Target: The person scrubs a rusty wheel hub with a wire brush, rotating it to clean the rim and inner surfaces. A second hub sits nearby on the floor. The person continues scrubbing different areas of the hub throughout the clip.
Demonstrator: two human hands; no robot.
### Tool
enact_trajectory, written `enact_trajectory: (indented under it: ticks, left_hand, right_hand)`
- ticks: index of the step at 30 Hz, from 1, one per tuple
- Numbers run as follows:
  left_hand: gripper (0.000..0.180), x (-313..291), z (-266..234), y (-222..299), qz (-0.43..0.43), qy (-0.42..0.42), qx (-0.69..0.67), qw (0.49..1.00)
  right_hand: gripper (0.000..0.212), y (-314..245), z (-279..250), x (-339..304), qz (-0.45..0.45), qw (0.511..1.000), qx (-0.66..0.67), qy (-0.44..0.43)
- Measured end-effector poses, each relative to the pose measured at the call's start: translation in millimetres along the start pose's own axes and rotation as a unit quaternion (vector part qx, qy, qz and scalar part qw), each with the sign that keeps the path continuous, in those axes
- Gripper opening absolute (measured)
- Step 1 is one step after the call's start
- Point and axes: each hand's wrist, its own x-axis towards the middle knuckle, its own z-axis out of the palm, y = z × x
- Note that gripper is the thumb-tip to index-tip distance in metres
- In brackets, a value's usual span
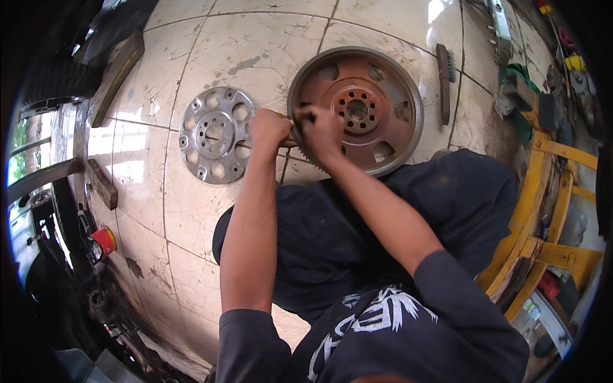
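Large white lettering (377,309) stood on the dark shirt (466,319), on the body side of the left hand (269,131) and right hand (321,131). Style was jagged, brush-like, slanting over the chest; folds broke it up, so only part was legible. A smaller white patch of print (351,300) sat just beside it, on the hand side, too creased to read. Small pale label with green and blue (531,310) was well to the right of the hands, nearer the body; text too tiny. Red-and-yellow container (103,244), well left of the hands: any print unreadable.
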Motion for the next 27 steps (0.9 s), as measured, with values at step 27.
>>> enact_trajectory:
  ticks: [27]
  left_hand:
    - [0.052,-4.4,-10.0,10.2,-0.023,-0.023,0.042,0.999]
  right_hand:
    - [0.013,6.8,2.0,-13.1,0.008,1.0,-0.023,-0.004]
